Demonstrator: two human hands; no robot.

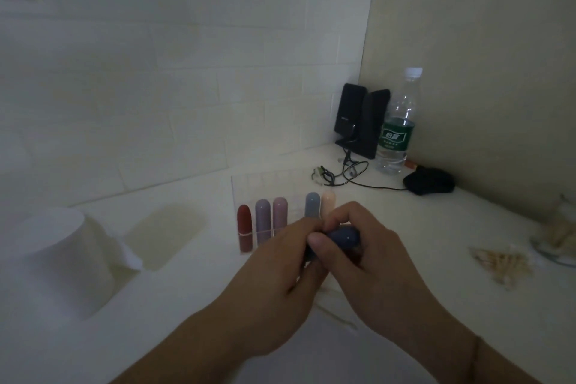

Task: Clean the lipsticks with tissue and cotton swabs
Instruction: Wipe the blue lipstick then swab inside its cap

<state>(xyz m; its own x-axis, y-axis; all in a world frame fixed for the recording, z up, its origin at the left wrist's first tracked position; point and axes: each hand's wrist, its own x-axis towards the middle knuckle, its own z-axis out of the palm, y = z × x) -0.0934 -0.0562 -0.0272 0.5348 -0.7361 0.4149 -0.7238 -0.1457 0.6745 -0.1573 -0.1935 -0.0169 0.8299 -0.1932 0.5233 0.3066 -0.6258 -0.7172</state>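
Just in front of the clear lipstick rack (pixel 246 184) on the tabletop (pixel 436 274), I hold a blue lipstick (pixel 344 236) gripped in both my left hand (pixel 280 284) and right hand (pixel 371 254), apparently uncapping it, so next I need the cotton swabs (pixel 501 263).

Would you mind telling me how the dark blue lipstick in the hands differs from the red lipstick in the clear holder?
The dark blue lipstick is gripped by both hands, lying roughly sideways; the red lipstick stands untouched in the clear holder. One case is dark blue, the other deep red. Both have rounded caps.
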